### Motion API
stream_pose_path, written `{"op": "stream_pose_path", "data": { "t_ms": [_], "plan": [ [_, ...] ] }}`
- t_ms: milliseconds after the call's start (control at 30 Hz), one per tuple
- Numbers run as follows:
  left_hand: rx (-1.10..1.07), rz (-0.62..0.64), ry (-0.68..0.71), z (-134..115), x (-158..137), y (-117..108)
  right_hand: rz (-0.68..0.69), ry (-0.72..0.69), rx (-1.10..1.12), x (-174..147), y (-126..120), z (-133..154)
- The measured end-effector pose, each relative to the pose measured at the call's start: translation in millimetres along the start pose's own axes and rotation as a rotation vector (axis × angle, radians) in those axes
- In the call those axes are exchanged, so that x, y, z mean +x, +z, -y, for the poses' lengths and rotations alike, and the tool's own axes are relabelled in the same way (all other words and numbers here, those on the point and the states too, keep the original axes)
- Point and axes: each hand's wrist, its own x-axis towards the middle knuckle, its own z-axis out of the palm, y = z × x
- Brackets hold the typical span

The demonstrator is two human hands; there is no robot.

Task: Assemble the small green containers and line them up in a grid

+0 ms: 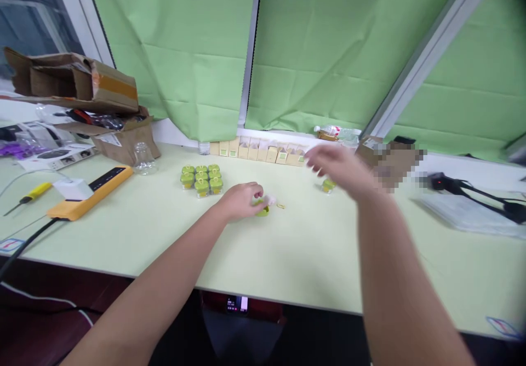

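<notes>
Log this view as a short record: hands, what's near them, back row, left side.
Left hand: at a small lime-green piece, partly hidden; grip unclear
Right hand: raised, blurred, near a small green-lidded clear container
Between hands: thin yellow loop
Left cluster: square green-lidded clear containers
Back row: small tan cardboard boxes
Left side: long orange power strip

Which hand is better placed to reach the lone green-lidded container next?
Probably the right hand: it appears close to that container, while the left hand is farther off, at the green piece.
</notes>
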Motion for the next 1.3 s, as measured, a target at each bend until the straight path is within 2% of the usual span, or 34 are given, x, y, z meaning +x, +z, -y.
{"op": "stream_pose_path", "data": {
  "t_ms": [67, 100, 133, 233, 367, 433, 533, 633, 700, 800, 900, 1133, 1300],
  "plan": [
    [0.029, 0.044, 0.010, 1, -1, 0, 0.332, 0.084, -0.142, -5, 16, -6],
    [0.038, 0.065, 0.011, 2, 0, 2, 0.460, 0.136, -0.210, -9, 25, -12],
    [0.045, 0.089, 0.011, 3, 0, 4, 0.532, 0.181, -0.264, -14, 34, -20],
    [0.058, 0.165, 0.006, 9, 2, 12, 0.556, 0.198, -0.318, -26, 53, -45],
    [0.030, 0.180, 0.021, 9, 2, 18, 0.610, 0.159, -0.292, -34, 59, -56],
    [0.009, 0.141, 0.060, 5, 1, 16, 0.574, 0.159, -0.317, -35, 59, -55],
    [0.001, 0.015, 0.074, -2, 0, 11, 0.375, 0.138, -0.313, -34, 63, -53],
    [-0.055, -0.089, 0.071, -5, 1, 10, 0.144, 0.120, -0.165, -33, 70, -51],
    [-0.113, -0.122, 0.083, -4, 2, 12, 0.085, 0.093, -0.014, -34, 77, -45],
    [-0.180, -0.180, 0.075, 0, 5, 17, 0.117, 0.020, 0.146, -39, 85, -29],
    [-0.229, -0.238, 0.053, 5, 7, 23, 0.136, -0.053, 0.174, -45, 88, -13],
    [-0.305, -0.298, 0.111, 5, 8, 33, 0.153, -0.107, 0.009, -55, 92, 2],
    [-0.302, -0.318, 0.161, -1, 9, 35, 0.099, -0.099, -0.140, -58, 95, 9]
  ]
}}
